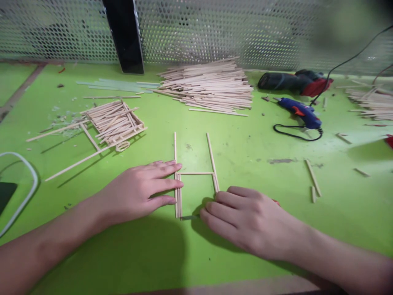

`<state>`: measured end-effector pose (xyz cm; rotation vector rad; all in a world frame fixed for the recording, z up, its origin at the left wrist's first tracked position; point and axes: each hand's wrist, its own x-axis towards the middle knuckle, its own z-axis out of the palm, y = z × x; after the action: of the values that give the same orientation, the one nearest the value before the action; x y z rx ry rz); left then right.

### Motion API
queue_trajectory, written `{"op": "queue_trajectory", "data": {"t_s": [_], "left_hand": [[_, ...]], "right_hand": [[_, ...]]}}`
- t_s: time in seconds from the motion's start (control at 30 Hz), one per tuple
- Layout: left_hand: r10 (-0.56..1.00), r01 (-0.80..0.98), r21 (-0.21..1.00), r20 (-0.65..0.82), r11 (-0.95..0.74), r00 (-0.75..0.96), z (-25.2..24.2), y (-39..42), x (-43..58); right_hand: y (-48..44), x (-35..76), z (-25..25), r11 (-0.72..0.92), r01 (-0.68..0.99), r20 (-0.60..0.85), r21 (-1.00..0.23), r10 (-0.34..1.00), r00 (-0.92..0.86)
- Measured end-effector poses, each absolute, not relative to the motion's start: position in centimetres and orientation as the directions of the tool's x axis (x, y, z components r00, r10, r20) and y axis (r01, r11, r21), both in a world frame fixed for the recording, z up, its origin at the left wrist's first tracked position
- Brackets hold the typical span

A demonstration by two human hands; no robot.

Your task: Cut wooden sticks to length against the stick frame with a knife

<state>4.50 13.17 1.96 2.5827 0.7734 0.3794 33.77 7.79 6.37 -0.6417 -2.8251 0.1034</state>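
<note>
The left hand [141, 190] lies flat, fingers spread, its fingertips touching the left rail of the stick frame [194, 173]. The right hand [245, 219] rests flat, fingers loosely together, its fingertips at the right rail's near end, perhaps pressing it.

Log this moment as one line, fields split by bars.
stick frame flat on green table | left hand flat, touching its left sticks | right hand touching its right stick's lower end | glue gun untouched
</note>
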Motion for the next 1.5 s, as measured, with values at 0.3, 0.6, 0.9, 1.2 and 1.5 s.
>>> {"op": "queue_trajectory", "data": {"t_s": [0.3, 0.6, 0.9, 1.2, 1.5], "left_hand": [[0.567, 0.458, 0.451, 0.137, -0.766, 0.813, 2.11, 13.18, 4.54], [0.572, 0.47, 0.44, 0.131, -0.766, 0.81, 2.24, 13.1, 4.65], [0.582, 0.486, 0.442, 0.108, -0.754, 0.806, 2.17, 13.05, 4.64], [0.579, 0.478, 0.446, 0.115, -0.757, 0.807, 2.14, 13.07, 4.61], [0.591, 0.496, 0.457, 0.084, -0.739, 0.803, 2.29, 12.95, 4.63]], "right_hand": [[7.86, 33.8, 6.27, 0.897, 0.419, 0.204, -0.138, 0.44, -0.875], [7.71, 33.94, 6.23, 0.891, 0.424, 0.195, -0.162, 0.45, -0.872], [7.71, 34.08, 6.16, 0.888, 0.425, 0.192, -0.178, 0.455, -0.87], [7.65, 33.92, 6.34, 0.882, 0.435, 0.191, -0.184, 0.466, -0.864], [7.62, 33.99, 6.19, 0.876, 0.437, 0.17, -0.207, 0.472, -0.865]]}}
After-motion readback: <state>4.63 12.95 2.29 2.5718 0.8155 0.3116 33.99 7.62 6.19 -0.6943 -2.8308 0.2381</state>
